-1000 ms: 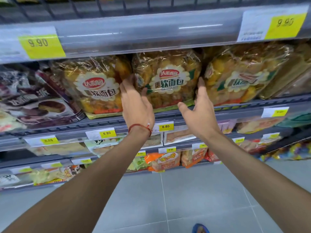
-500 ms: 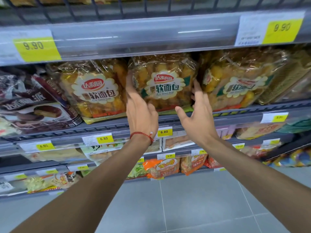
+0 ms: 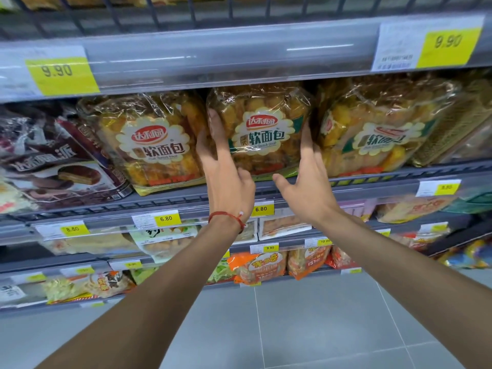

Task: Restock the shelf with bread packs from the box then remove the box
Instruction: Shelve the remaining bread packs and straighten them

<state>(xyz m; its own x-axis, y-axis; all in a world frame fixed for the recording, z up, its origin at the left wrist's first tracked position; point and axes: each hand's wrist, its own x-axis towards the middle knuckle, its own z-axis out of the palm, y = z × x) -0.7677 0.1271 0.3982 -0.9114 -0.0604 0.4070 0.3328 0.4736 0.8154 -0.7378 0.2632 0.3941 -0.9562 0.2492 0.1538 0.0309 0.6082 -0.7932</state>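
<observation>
Three clear bread packs with yellow rolls stand upright in a row on the grey shelf. The middle bread pack sits between my two hands. My left hand lies flat against its left side, fingers straight and pointing up. My right hand lies flat against its right side, thumb spread toward the pack's bottom edge. The left bread pack and the right bread pack stand close on either side. The box is not in view.
Dark chocolate pie packs lean at the shelf's left end. A shelf rail with yellow 9.90 price tags hangs just above the packs. Lower shelves hold snack bags. Grey tiled floor lies below.
Both hands have slid upward along the middle pack's sides, and the pack stands straighter and a little further in. The view has shifted slightly downward.
</observation>
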